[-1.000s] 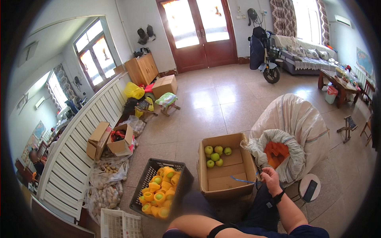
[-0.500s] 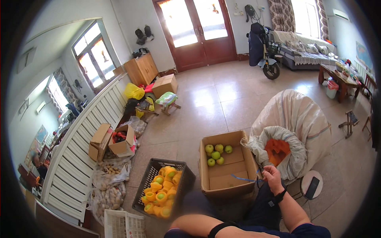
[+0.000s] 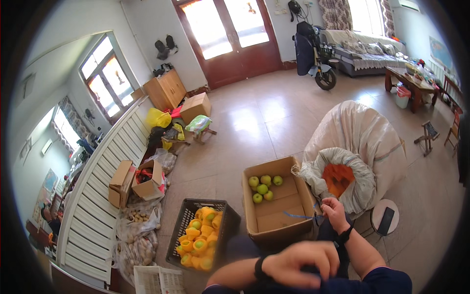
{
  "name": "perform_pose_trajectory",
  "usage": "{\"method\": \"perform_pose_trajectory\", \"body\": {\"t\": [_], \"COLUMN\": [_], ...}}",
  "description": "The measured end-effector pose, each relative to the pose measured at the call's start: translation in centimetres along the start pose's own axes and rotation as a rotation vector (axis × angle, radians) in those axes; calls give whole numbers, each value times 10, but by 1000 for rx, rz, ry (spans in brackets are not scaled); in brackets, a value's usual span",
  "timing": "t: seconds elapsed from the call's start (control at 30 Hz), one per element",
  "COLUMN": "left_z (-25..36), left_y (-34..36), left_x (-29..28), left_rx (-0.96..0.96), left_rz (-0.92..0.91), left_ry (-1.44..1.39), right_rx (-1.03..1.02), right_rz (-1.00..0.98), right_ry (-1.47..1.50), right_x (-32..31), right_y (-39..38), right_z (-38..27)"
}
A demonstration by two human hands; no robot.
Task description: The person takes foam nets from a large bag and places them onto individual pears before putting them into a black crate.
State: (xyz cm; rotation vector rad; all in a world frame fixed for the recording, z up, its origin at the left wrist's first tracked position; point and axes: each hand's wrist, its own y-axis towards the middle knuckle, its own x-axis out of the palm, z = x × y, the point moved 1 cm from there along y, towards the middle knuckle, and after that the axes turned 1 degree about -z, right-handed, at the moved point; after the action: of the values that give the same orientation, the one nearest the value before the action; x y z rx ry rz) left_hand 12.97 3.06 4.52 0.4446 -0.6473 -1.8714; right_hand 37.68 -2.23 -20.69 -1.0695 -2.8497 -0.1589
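My right hand (image 3: 334, 214) is closed with its fingertips pinched beside the right edge of a cardboard box (image 3: 279, 226). A thin blue strap (image 3: 297, 215) runs from over the box to these fingers. Low in front of me, my left hand (image 3: 302, 259) is smeared by motion; thumb and fingers are apart, with nothing seen between them. Several green apples (image 3: 262, 188) lie in the far left part of the box. Right of it, a big white woven sack (image 3: 360, 127) has a rolled-down mouth showing orange stuff (image 3: 338, 179) inside.
On the left stands a dark plastic crate (image 3: 182, 223) of green fruit in yellow foam nets (image 3: 199, 240). Near it are a white basket (image 3: 157, 280) and bags of produce (image 3: 137, 247). A round stool (image 3: 379, 210) with a phone (image 3: 386, 220) is at my right.
My left hand has come up into view from the lower edge and swung rightward. My right hand keeps its pinch by the box. The whole view has shifted slightly.
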Motion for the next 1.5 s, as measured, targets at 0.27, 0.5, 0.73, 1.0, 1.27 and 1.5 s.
{"method": "perform_pose_trajectory", "body": {"t": [0.27, 0.5, 0.73, 1.0, 1.27, 1.5], "left_z": [-149, -219, -232, -225, -244, -239], "left_y": [-108, -196, -202, -209, -190, -196], "left_x": [-121, -158, -143, -148, -146, -146], "left_rx": [-534, -693, -1002, -1168, -1160, -1181], "left_rz": [971, 995, 1014, 961, 931, 947], "left_ry": [661, 1146, 1216, 1417, 1407, 1416], "right_rx": [33, 312, 393, 257, 86, 23], "right_rz": [11, 55, 161, 147, 282, 233], "right_ry": [-126, -170, -400, -835, -1019, -1162], "right_x": [-9, -32, -77, -83, -177, -192], "right_y": [36, 75, 122, 158, 173, 172], "right_z": [3, 7, 31, -4, 59, 67]}}
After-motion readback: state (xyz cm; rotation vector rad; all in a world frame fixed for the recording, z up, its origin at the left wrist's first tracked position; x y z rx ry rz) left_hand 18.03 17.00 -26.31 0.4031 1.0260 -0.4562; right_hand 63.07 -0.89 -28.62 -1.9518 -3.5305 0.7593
